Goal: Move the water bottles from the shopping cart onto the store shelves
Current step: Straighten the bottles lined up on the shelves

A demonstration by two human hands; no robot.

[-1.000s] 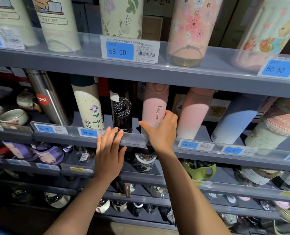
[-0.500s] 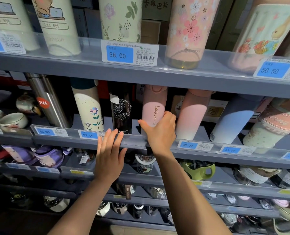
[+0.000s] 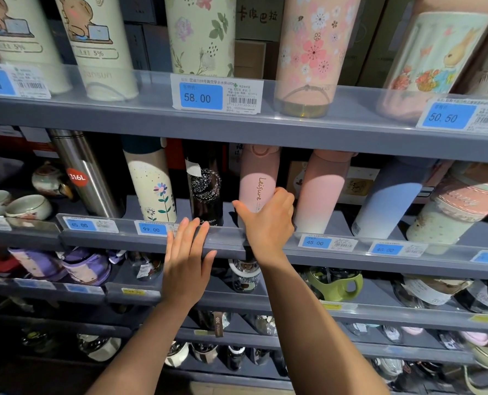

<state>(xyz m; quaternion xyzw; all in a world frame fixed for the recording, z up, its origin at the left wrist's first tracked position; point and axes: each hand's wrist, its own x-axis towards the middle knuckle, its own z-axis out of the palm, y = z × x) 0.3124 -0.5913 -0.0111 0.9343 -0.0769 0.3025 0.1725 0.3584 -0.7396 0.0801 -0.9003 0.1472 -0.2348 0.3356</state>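
A pink bottle marked "Leisure" (image 3: pixel 258 181) stands upright on the middle grey shelf (image 3: pixel 225 242). My right hand (image 3: pixel 268 223) wraps around its lower part, thumb on the left side, fingers on the right. My left hand (image 3: pixel 187 260) is flat and empty, fingers spread, resting against the shelf's front rail just left of it. A second pink bottle (image 3: pixel 321 192) stands right of the held one, a black bottle (image 3: pixel 207 186) left of it. The shopping cart is out of view.
On the same shelf stand a steel flask (image 3: pixel 86 172), a cream flower bottle (image 3: pixel 153 186), a pale blue bottle (image 3: pixel 385 203) and cups (image 3: pixel 27 206) at far left. Tall printed tumblers fill the shelf above (image 3: pixel 308 121). Lower shelves hold several small bottles and mugs.
The view has tipped slightly upward. Both hands keep the same positions, the right hand still around the pink bottle's base.
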